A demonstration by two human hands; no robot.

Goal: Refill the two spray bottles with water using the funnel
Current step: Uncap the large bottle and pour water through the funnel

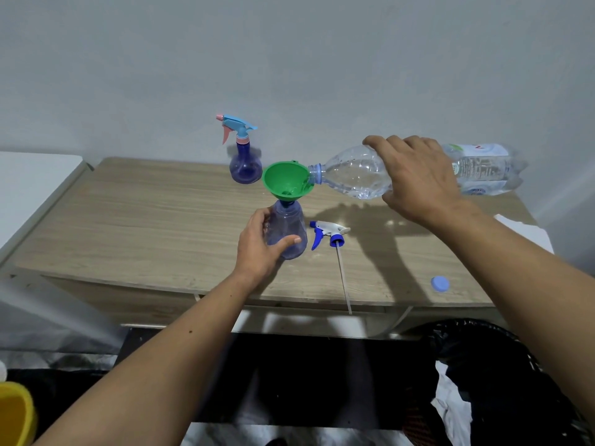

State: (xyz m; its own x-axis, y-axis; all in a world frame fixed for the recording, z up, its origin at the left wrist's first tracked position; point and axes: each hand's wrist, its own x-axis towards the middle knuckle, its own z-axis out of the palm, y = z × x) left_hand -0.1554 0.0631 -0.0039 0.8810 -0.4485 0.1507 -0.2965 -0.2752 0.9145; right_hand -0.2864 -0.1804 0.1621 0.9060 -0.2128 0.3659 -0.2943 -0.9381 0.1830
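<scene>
The left hand [257, 249] curled round an open purple spray bottle [288, 231] on the wooden table [128, 220], a green funnel [286, 180] seated above the grip. The right hand [415, 178] gripped a tipped water bottle [354, 172], mouth at the funnel's rim. Right of the left grip lay a blue-and-white sprayer head [328, 233]; beyond stood a capped purple spray bottle [244, 162].

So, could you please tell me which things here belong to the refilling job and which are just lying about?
Job: green funnel, open spray bottle held by left hand, water bottle tipped by right hand, capped spray bottle, loose trigger head, blue cap.
Lying about: yellow container, black basket.
</scene>
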